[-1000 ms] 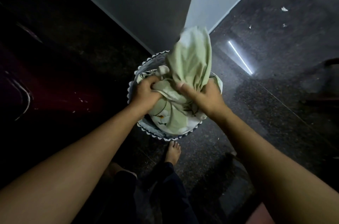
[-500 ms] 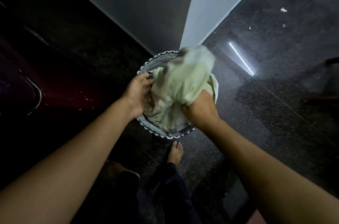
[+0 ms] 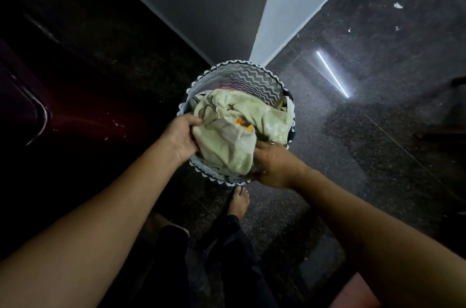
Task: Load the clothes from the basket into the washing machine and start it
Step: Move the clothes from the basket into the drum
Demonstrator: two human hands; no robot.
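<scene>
Dark speckled floor [image 3: 378, 156] fills the scene, with a dim maroon surface [image 3: 37, 111] at far left whose identity cannot be told. Moving right, the left hand [image 3: 180, 136] reaches down to the near-left side of a round basket [image 3: 252, 75] with a zigzag-patterned wall, its fingers curled onto the edge of a pale green cloth [image 3: 227, 146] bundled inside. An orange print shows on the cloth's top folds, and a bit of pink fabric peeks behind it. A bare foot [image 3: 239, 200] stands just below the basket. At the basket's near-right side, the right hand [image 3: 273, 164] presses against the cloth, its fingertips tucked under the bundle. Farther right, a thin bright streak of light [image 3: 332, 74] reflects on the floor beside a pale wall corner [image 3: 297, 5].
</scene>
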